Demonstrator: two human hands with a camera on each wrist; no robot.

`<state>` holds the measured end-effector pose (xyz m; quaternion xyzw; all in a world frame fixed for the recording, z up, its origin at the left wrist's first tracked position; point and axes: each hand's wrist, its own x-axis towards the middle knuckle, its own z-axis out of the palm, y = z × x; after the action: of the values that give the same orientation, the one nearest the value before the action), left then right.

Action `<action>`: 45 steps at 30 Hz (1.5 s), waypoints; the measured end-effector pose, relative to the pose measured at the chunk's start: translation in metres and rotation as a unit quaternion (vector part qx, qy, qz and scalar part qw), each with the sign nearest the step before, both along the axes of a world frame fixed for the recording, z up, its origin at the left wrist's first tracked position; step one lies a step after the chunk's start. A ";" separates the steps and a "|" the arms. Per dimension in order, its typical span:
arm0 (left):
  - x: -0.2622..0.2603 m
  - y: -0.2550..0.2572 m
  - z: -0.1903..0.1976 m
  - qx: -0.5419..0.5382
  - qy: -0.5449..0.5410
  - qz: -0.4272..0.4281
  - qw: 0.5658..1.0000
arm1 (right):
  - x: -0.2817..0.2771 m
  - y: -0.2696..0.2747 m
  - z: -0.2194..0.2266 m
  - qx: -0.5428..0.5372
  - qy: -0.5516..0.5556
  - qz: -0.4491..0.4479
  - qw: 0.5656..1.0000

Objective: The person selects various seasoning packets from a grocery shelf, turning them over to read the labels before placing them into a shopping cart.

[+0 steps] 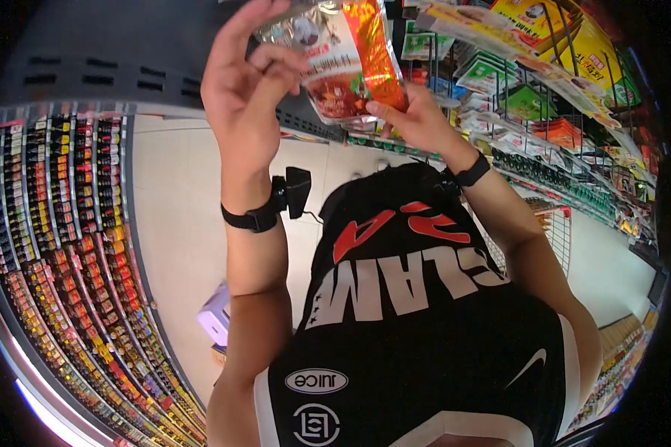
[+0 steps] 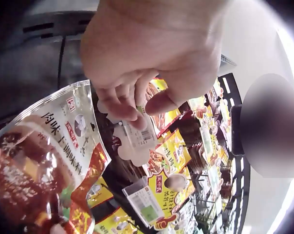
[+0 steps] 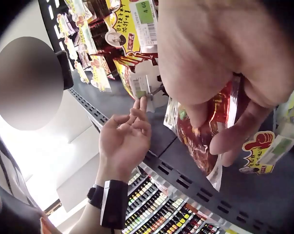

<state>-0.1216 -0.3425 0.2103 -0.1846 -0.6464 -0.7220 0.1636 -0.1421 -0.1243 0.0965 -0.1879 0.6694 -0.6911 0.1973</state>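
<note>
A silver and red-orange food packet (image 1: pixel 354 71) is gripped by my right hand (image 1: pixel 425 127) at its edge; the right wrist view shows that hand (image 3: pixel 225 63) with thumb and fingers around the packet (image 3: pixel 198 139). My left hand (image 1: pixel 246 104) is raised beside it. In the left wrist view the left hand (image 2: pixel 154 53) has its fingertips at a white price tag (image 2: pixel 139 136) on the shelf display, left of the thumb. Seen from the right wrist, two extended fingers of the left hand (image 3: pixel 125 141) touch the tag (image 3: pixel 138 84), the others loosely bent.
Yellow packets (image 2: pixel 171 156) hang beside the tag, with a yellow promotional card (image 2: pixel 161 192) below. Racks of hanging packets (image 1: pixel 529 97) stand at the right in the head view. Shelves of bottles and jars (image 1: pixel 89 261) line the left, and a shopping cart (image 1: pixel 566 231) stands at the right.
</note>
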 end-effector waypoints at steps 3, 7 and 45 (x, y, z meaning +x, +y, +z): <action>-0.001 -0.006 0.000 -0.043 0.009 -0.017 0.999 | 0.003 -0.006 -0.002 -0.019 -0.020 -0.013 1.000; 0.007 -0.006 0.012 0.032 -0.055 -0.017 0.998 | 0.008 -0.017 -0.003 -0.016 -0.013 -0.030 0.999; -0.002 -0.026 -0.012 -0.024 0.044 -0.131 0.990 | 0.028 -0.049 0.021 -0.036 -0.045 -0.177 0.983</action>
<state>-0.1232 -0.3690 0.1981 -0.3035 -0.6259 -0.7126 0.0910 -0.1141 -0.1738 0.1171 -0.0422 0.6568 -0.7468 0.0955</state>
